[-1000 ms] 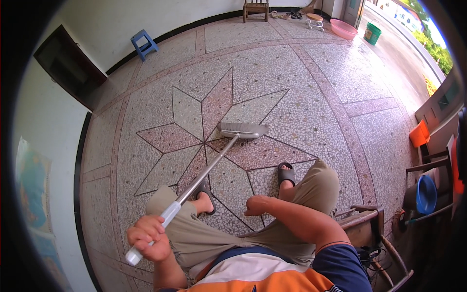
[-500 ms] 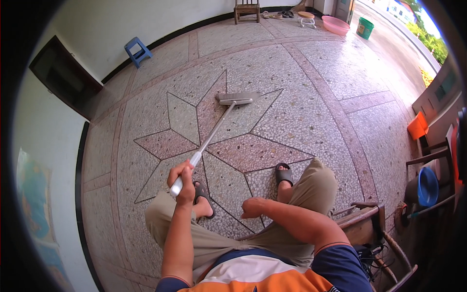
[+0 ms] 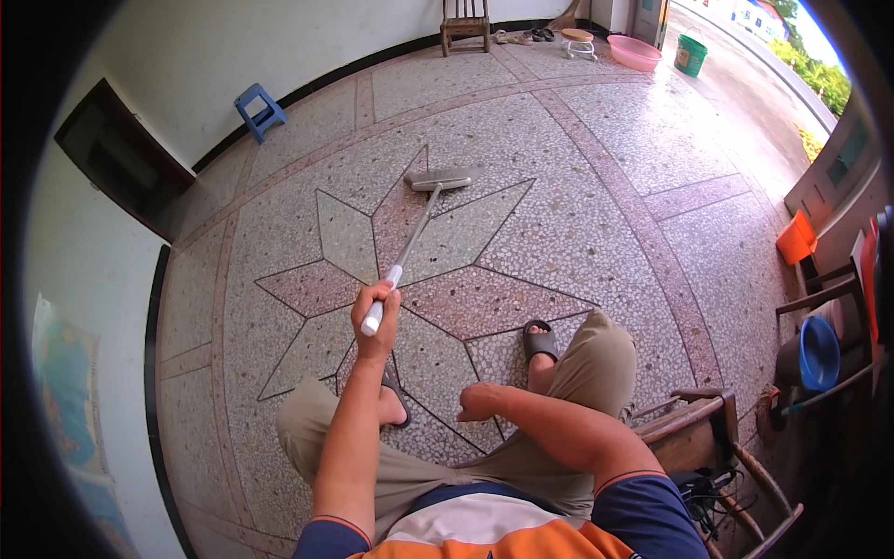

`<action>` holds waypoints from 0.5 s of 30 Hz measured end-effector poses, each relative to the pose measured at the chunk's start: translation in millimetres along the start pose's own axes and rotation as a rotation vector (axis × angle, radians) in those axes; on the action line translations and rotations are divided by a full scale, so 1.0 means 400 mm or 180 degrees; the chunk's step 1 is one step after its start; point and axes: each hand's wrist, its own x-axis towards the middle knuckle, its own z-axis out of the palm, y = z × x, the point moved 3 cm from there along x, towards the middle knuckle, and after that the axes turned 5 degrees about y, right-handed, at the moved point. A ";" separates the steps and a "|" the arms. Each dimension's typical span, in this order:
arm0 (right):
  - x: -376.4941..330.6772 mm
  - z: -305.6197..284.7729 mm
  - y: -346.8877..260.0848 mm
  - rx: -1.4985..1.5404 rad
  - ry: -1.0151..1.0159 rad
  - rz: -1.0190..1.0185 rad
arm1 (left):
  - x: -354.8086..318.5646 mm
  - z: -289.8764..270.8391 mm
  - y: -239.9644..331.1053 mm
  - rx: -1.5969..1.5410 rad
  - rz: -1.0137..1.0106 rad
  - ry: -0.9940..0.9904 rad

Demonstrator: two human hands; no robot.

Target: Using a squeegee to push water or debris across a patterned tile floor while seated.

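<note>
My left hand (image 3: 376, 321) is wrapped round the white grip of a long-handled brush (image 3: 415, 232). Its thin metal pole slants away to a wide grey head that rests on the speckled stone floor (image 3: 596, 252), near the far tip of an inlaid star. Blur hides the fine detail of the head. Between my knees my right hand (image 3: 480, 401) hangs loosely closed, apart from the brush, with nothing visible in it. Dark sandals (image 3: 539, 341) are on my feet.
A wooden chair (image 3: 689, 424) with black cables stands close at my right. Farther right are a blue basin (image 3: 819, 354) and an orange bucket (image 3: 797, 238). Along the far side are a blue stool (image 3: 261, 113), a wooden chair (image 3: 465, 26), a pink basin (image 3: 635, 54) and a green bucket (image 3: 690, 56).
My left hand has moved forward and to the right with the brush grip, and the pole stands steeper. The brush head has shifted slightly left. My right hand stays almost where it was.
</note>
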 end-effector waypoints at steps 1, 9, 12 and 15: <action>-0.001 0.006 0.012 0.0031 0.0038 0.0021 | -0.022 -0.009 0.017 0.0075 -0.0066 -0.0015; -0.003 0.028 0.015 -0.0050 0.0056 -0.0074 | -0.179 -0.265 0.238 0.0239 -0.0253 0.0153; -0.006 0.032 0.014 -0.0044 -0.0012 -0.0018 | -0.184 -0.379 0.361 0.0554 -0.0070 0.0409; -0.009 0.027 0.007 -0.0159 -0.0063 0.0016 | -0.167 -0.445 0.465 -0.0149 0.0334 0.0980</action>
